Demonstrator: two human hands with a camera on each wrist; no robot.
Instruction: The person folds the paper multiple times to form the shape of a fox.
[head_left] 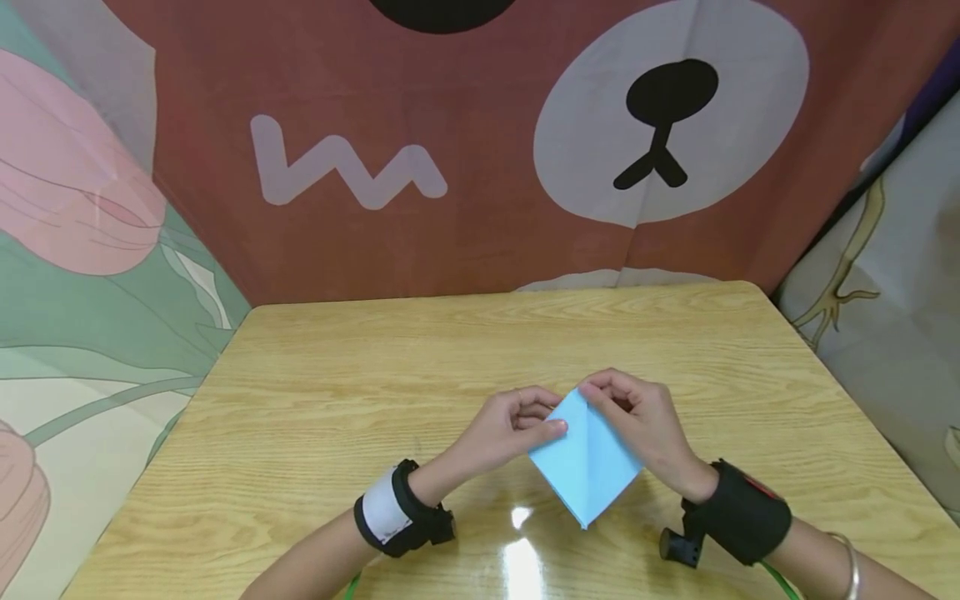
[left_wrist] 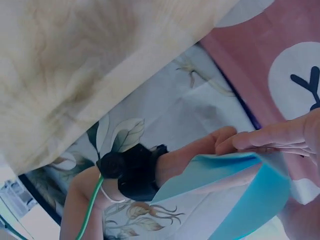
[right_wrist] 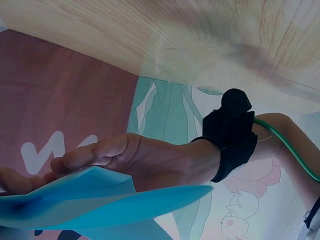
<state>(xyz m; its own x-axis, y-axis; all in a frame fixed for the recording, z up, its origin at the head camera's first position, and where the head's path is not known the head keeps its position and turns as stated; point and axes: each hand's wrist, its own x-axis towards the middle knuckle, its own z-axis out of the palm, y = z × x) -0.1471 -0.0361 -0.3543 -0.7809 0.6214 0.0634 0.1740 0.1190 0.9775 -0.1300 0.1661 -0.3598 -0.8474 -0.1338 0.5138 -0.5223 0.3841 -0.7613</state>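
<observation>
A light blue sheet of folded paper point(head_left: 583, 467), diamond-shaped with a crease down its middle, is held up between both hands over the table. My left hand point(head_left: 517, 421) pinches its upper left edge, thumb on the near face and fingers behind. At the top corner my right hand point(head_left: 645, 417) pinches the paper between thumb and fingers. Layers of the blue paper point(right_wrist: 115, 207) stand apart in the right wrist view, and a loose flap point(left_wrist: 260, 200) bends downward in the left wrist view.
Under the hands lies a wood-grain table point(head_left: 337, 367), with bright light reflections near its front. A brown cloth with a bear face point(head_left: 480, 242) hangs behind its far edge. Black straps with small cameras wrap both wrists, a green cable point(right_wrist: 287, 145) trailing from one.
</observation>
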